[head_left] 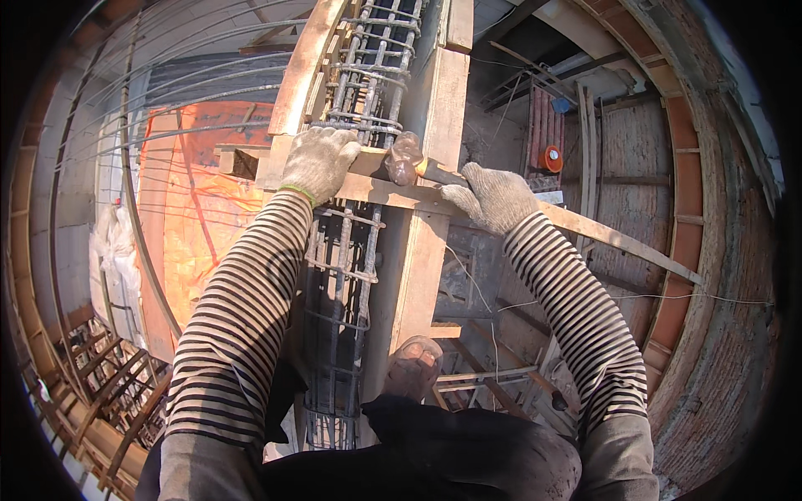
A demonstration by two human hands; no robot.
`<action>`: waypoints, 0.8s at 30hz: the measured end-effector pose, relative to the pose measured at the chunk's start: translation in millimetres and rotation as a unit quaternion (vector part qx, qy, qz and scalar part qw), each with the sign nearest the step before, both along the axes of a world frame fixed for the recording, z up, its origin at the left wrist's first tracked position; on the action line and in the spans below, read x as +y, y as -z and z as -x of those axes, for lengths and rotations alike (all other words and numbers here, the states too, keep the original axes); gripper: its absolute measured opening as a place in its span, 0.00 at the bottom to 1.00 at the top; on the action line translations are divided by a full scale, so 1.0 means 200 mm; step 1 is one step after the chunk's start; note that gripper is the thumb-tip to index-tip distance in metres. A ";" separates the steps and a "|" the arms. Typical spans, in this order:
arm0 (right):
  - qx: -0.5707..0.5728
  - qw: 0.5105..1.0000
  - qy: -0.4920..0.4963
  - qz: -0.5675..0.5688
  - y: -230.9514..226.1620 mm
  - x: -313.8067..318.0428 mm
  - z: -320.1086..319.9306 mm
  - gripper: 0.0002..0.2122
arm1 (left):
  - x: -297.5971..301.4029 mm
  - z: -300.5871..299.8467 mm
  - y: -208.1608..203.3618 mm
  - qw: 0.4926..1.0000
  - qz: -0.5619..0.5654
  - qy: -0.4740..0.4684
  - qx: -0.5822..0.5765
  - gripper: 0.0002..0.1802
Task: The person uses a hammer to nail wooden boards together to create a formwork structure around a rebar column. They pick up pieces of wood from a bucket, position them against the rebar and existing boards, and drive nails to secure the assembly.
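A wooden batten (618, 236) lies across the rebar cage (344, 242) and the timber formwork boards (422, 275). My left hand (322, 163), in a pale knit glove, has its fingers curled over the batten near its left end. My right hand (494, 197), gloved alike, is closed around the dark handle of a hammer (441, 173) just above the batten. The hammer's brownish, rounded head (404, 159) points left, over the middle of the cage. Whether it touches the wood I cannot tell.
Bent rebar rods (125, 125) arch at the left, above an orange sheet (200, 200). A shoe (415, 366) rests by the formwork edge. Far below on the right are an orange round object (550, 159), poles and planks. A brick wall (718, 367) curves along the right.
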State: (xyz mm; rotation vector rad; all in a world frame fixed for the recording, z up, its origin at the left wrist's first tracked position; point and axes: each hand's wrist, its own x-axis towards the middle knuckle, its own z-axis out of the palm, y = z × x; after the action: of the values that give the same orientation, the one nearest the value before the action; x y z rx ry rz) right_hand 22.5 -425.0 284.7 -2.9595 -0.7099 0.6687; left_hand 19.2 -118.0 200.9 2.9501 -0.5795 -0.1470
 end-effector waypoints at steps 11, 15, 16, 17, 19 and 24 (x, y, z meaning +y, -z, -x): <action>-0.080 0.947 0.142 -0.275 0.19 0.02 0.51 0.18 | -0.01 -0.11 -0.10 0.984 0.056 -0.070 0.154 0.28; -0.021 0.918 0.257 -0.302 0.14 0.02 0.72 0.10 | 0.01 -0.07 -0.10 0.988 0.065 -0.057 0.130 0.27; -0.052 0.935 0.205 -0.285 0.16 -0.03 0.76 0.08 | 0.00 -0.11 -0.12 0.984 0.076 -0.056 0.151 0.27; -0.036 0.928 0.222 -0.296 0.19 -0.04 0.80 0.09 | -0.01 -0.18 -0.15 0.973 0.068 -0.073 0.207 0.26; 0.018 0.906 0.303 -0.295 0.23 -0.03 0.83 0.10 | -0.02 -0.24 -0.21 0.963 0.077 -0.073 0.246 0.25; -0.050 0.923 0.261 -0.277 0.26 -0.02 0.87 0.11 | -0.03 -0.11 -0.14 0.991 0.007 -0.004 0.132 0.30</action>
State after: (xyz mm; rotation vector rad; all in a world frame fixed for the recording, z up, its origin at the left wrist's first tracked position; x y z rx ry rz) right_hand -150.8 -429.1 231.9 -2.4814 -0.0587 0.2216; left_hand 41.7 -123.0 228.6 2.8506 -0.5286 -0.5196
